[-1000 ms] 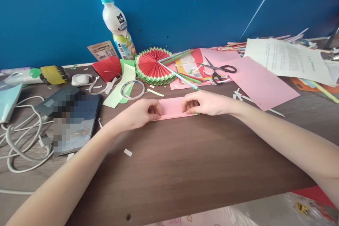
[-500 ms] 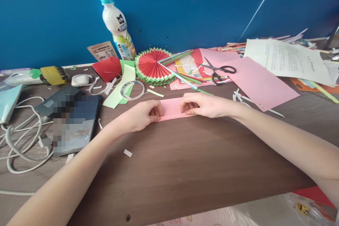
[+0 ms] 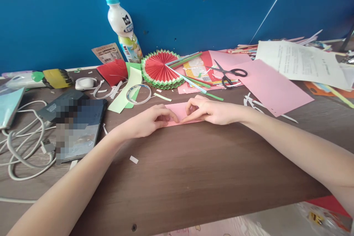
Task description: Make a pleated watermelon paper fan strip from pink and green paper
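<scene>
Pink paper strip [image 3: 181, 111], flat on brown desk [image 3: 193, 169] just in front of red pleated fan [image 3: 160, 68], pinched by left hand [image 3: 146, 120] and right hand [image 3: 212, 110], fingertips nearly meeting.

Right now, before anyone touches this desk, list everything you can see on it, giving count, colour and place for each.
pink paper strip: one, pink, middle of the desk, under both hands
drink bottle: one, white with teal cap, leaning at the blue wall
paper fan: one, red with green rim, right of the bottle
scissors: one pair, black handles, on papers behind the right hand
tape ring: one, whitish, left of the strip
pink sheet: one, pink, right of the scissors
printed sheet: one, white, far right
cable: one, white, far left
desk: one, brown wood
left hand: on the strip's left end
right hand: fingertips on the strip
</scene>
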The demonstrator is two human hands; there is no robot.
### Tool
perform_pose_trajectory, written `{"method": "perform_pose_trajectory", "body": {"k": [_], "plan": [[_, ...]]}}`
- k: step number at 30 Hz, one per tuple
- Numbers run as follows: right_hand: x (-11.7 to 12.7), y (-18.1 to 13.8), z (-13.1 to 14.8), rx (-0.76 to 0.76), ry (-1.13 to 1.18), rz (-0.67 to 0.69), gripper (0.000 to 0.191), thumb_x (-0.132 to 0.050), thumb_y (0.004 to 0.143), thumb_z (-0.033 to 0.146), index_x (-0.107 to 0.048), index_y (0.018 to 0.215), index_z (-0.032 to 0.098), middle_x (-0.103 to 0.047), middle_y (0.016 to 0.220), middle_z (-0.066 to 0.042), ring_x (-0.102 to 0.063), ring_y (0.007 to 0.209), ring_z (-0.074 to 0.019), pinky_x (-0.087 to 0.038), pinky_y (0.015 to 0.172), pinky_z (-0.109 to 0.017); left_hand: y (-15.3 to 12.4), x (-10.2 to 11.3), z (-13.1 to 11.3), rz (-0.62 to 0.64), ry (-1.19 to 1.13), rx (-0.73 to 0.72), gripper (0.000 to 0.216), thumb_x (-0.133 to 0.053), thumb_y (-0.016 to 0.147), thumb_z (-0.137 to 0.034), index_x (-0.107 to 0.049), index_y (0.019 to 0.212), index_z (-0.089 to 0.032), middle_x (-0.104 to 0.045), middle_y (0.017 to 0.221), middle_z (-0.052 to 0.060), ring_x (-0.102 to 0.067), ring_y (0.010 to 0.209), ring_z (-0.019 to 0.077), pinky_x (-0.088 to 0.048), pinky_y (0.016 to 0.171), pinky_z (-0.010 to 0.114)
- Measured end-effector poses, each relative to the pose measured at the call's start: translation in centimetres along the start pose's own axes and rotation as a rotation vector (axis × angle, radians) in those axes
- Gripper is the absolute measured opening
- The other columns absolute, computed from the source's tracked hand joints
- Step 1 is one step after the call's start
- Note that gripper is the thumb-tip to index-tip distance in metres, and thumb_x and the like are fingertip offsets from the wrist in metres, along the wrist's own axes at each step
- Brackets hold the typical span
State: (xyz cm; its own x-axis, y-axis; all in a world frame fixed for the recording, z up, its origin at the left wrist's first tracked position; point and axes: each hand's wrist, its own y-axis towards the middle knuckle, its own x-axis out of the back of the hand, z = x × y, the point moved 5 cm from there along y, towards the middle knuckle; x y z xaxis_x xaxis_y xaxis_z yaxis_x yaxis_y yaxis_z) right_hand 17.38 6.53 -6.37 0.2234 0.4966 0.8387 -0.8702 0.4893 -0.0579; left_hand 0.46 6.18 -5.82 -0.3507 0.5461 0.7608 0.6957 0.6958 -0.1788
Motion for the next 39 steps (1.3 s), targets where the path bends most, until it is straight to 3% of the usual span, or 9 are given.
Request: {"method": "perform_pose_trajectory", "body": {"k": [5, 15, 20, 26, 31, 39], "plan": [[0.0, 0.0, 0.0, -0.019, 0.013, -0.002, 0.048, -0.038, 0.086, 0.008, -0.061, 0.113, 0.040, -0.047, 0.103, -0.004, -0.038, 0.096, -0.0190, -0.036, 0.089, -0.042, -0.1, -0.3, 0.1, 0.008, 0.010, 0.020, 0.027, -0.042, 0.086, -0.023, -0.066, 0.098, -0.027, -0.051, 0.097, 0.002, -0.051, 0.092, 0.0151, -0.039, 0.082, 0.026], [-0.1, 0.2, -0.2, -0.050, 0.006, 0.036, 0.046, -0.039, 0.088, 0.012, -0.059, 0.115, 0.043, -0.044, 0.103, -0.005, -0.036, 0.099, -0.0196, -0.033, 0.091, -0.041, 0.1, -0.2, 0.2, 0.011, -0.024, 0.069, 0.022, -0.045, 0.084, -0.025, -0.063, 0.097, -0.021, -0.052, 0.098, 0.003, -0.051, 0.089, 0.0157, -0.039, 0.081, 0.028], [0.2, 0.1, -0.5, -0.069, 0.018, 0.021, 0.035, -0.043, 0.089, 0.023, -0.062, 0.110, 0.043, -0.045, 0.101, -0.005, -0.037, 0.100, -0.0199, -0.033, 0.089, -0.039, 0.1, -0.1, 0.2, -0.001, 0.032, 0.081, 0.020, -0.046, 0.082, -0.023, -0.064, 0.089, -0.020, -0.051, 0.093, 0.003, -0.050, 0.087, 0.0165, -0.039, 0.081, 0.028], [1.1, -0.7, -0.9, -0.120, 0.089, 0.039, 0.026, -0.048, 0.086, 0.041, -0.069, 0.102, 0.036, -0.046, 0.091, -0.005, -0.041, 0.092, -0.0192, -0.037, 0.081, -0.034, -0.1, 0.3, 0.6, 0.022, 0.078, 0.143, 0.020, -0.048, 0.080, -0.027, -0.067, 0.085, -0.023, -0.049, 0.088, 0.002, -0.051, 0.083, 0.0162, -0.040, 0.076, 0.027], [1.6, -1.4, -2.1, -0.168, 0.159, 0.100, 0.025, -0.054, 0.082, 0.037, -0.072, 0.098, 0.030, -0.047, 0.084, -0.004, -0.045, 0.083, -0.0168, -0.039, 0.074, -0.030, -0.3, 0.9, 0.7, 0.082, 0.053, 0.140, 0.022, -0.048, 0.079, -0.027, -0.068, 0.083, -0.021, -0.054, 0.087, 0.002, -0.053, 0.078, 0.0142, -0.041, 0.072, 0.024], [1.8, -1.5, -3.0, -0.214, 0.229, 0.067, 0.023, -0.060, 0.076, 0.037, -0.073, 0.085, 0.021, -0.048, 0.079, -0.002, -0.048, 0.082, -0.0167, -0.039, 0.074, -0.031, -0.6, 1.6, 1.4, 0.174, 0.109, 0.141, 0.019, -0.050, 0.076, -0.026, -0.068, 0.080, -0.022, -0.058, 0.084, 0.001, -0.053, 0.081, 0.0154, -0.040, 0.069, 0.023]]}}
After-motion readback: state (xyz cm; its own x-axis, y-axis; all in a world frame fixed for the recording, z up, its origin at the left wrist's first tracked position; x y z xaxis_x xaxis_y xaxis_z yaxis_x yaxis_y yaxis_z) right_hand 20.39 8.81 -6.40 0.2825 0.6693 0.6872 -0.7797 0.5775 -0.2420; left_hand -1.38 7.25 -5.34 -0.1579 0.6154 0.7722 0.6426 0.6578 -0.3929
